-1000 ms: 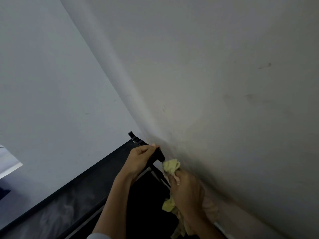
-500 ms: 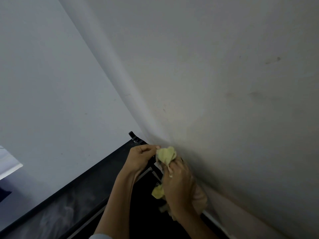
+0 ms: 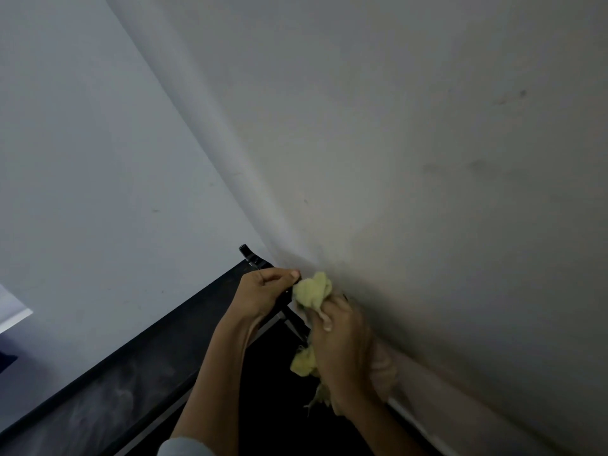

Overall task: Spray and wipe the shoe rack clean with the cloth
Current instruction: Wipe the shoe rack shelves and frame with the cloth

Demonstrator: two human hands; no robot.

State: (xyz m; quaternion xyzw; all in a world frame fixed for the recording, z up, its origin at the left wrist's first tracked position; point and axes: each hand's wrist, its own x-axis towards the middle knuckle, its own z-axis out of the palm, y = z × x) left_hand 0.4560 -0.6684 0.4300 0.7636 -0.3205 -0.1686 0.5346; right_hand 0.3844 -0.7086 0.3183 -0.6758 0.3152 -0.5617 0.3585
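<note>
Shoe rack (image 3: 138, 363) corner, tight against two walls.
Left hand (image 3: 263, 296) grips the black corner post; right hand (image 3: 342, 350) bunches the yellow cloth (image 3: 312, 289) just beside it, touching the right wall (image 3: 427, 159). No writing visible.

We see our two forearms bare from wrist to elbow, with no watch, ring or glove on the left hand (image 3: 263, 292) or the right hand (image 3: 342, 353). Well back from the grip, a pale grey-blue sleeve (image 3: 184, 446) edge covers our left upper arm.
</note>
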